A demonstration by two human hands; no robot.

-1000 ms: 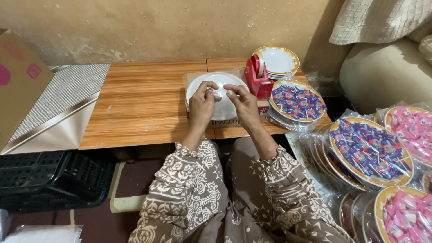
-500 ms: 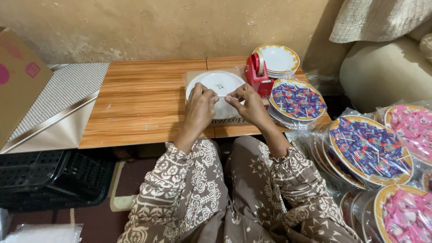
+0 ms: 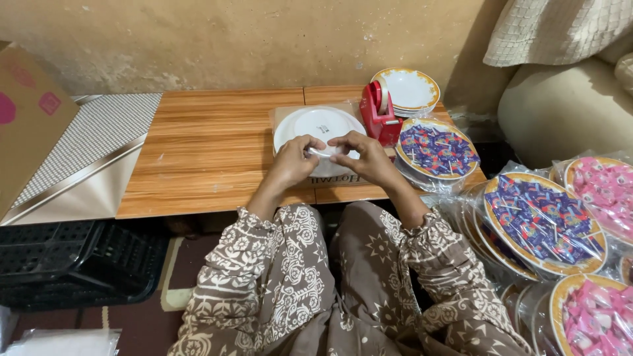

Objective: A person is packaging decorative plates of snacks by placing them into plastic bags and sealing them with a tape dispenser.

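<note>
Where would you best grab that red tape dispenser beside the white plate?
Probably by the narrow upright body of the red tape dispenser, from above, fingers on its two flat sides. The white plate sits close on one side and a wrapped candy plate on the other, so the top looks freest.

This looks like a room in a home used for small-scale packing work, done seated on the floor at a low wooden tabletop set against a rough, stained plaster wall. Stacks of gold-rimmed plates and many plates filled with sweets and sealed in clear wrap crowd the right side, beside a red tape dispenser. A cardboard box, a black plastic crate and a cushion add to the domestic, makeshift feel.
</note>
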